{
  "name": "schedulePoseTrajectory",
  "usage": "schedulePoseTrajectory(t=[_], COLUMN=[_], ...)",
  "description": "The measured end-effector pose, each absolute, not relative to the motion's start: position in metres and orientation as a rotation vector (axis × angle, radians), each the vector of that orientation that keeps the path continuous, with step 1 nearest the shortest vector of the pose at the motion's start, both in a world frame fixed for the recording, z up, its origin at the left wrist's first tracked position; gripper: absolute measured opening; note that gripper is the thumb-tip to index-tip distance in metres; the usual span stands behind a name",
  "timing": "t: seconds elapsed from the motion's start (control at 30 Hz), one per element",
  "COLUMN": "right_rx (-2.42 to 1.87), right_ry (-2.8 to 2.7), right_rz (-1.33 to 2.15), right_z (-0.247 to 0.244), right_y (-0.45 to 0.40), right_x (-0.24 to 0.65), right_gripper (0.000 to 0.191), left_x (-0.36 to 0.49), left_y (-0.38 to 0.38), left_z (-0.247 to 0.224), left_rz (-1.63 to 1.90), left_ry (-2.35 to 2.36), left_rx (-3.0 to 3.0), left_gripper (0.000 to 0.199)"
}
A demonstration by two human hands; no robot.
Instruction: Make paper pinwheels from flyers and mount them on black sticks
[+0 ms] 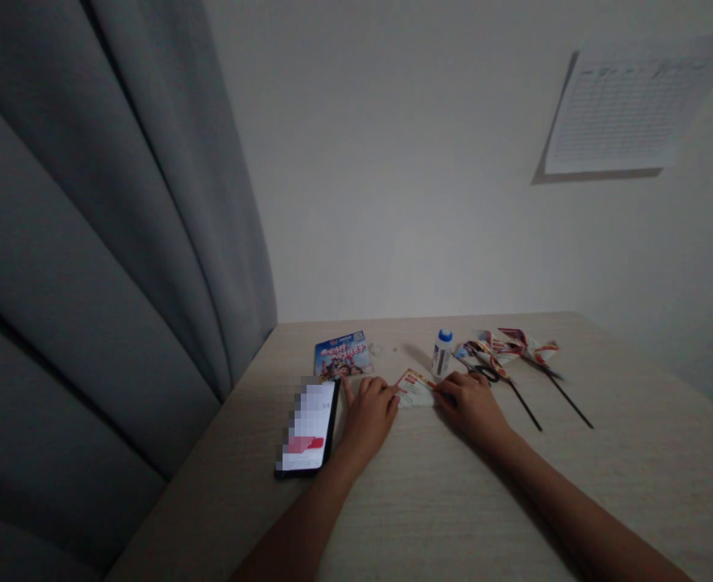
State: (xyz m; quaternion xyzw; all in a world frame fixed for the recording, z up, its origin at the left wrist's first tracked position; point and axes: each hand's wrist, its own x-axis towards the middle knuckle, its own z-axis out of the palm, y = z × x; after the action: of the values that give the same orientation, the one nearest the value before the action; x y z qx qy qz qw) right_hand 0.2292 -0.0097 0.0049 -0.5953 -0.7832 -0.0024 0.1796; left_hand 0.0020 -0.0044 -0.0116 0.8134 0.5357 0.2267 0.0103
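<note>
A folded piece of printed paper [415, 390], white with red and yellow print and a peaked top, lies on the table between my hands. My left hand [369, 411] holds its left corner with bent fingers; one outer finger sticks out towards the phone. At the right corner, my right hand [470, 406] has its fingers closed on the paper's edge. Just behind it stands a glue bottle [441, 356] with a blue cap. Black-handled scissors [485, 373] lie beyond my right hand, partly covered by paper.
Left of my left hand lies a phone [308, 427] with a lit screen. A blue printed leaflet [343, 356] is behind it. Paper pinwheels [529, 346] on dark sticks lie at the right. A grey curtain [150, 202] hangs along the table's left side.
</note>
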Motion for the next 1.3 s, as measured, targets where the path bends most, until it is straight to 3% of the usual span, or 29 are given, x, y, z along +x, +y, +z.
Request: schedulePoseTrajectory(t=[0.67,0.97,1.07,1.2,1.3], right_rx=[-1.781,-1.773,-1.752,-1.760,-1.783], right_ry=[-2.246,-2.321,-2.344,-2.337,-2.322], right_rz=[-0.059,-0.093,-0.109,-0.109,-0.098], right_z=[0.005,0.007,0.008,0.010,0.011], right_y=[-0.012,-0.011,-0.011,-0.009,-0.008], right_x=[0.225,0.224,0.223,0.221,0.218], right_gripper=[0.024,0.026,0.026,0.025,0.025], left_x=[0.007,0.008,0.007,0.015,0.024], left_y=[-0.006,-0.005,-0.001,0.010,0.014], left_z=[-0.005,-0.008,-0.007,-0.002,-0.004], left_rz=[0.686,0.558,0.531,0.559,0.572], left_ry=[1.745,1.517,1.500,1.498,1.520], left_rx=[2.526,2.647,2.610,2.563,2.577], left_gripper=[0.020,0.054,0.050,0.030,0.029])
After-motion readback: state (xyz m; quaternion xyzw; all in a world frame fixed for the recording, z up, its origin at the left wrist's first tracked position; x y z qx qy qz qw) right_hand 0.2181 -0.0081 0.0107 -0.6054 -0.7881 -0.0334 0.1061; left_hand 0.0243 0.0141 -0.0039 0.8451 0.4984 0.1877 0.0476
